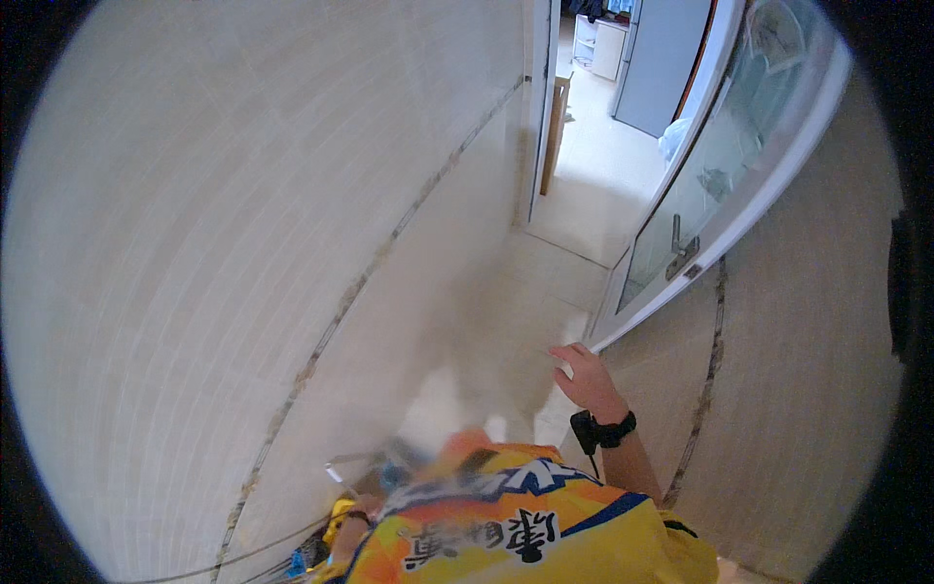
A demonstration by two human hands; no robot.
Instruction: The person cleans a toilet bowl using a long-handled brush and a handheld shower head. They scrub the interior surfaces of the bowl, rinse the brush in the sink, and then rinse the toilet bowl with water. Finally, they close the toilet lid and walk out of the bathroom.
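My right hand (589,381) is raised beside the lower corner of an open door (730,233) with a white frame and a glass panel. Its fingers are apart and nothing shows between them. A black band with a small box and a cable (607,429) is strapped around that wrist. Low on the left, my left hand (371,504) is only partly visible, its wrist in a dark band. Beside it is a yellow object (340,517), and blurred blue and grey items (398,471) lie just ahead. Whether the left hand grips any of them is unclear.
Tiled walls (241,204) with a patterned border strip rise on both sides of a narrow floor (496,321). Past the doorway stand a pale cabinet (609,50), a grey-blue panel (660,66) and a wooden piece (556,139). Cables (270,549) run at lower left.
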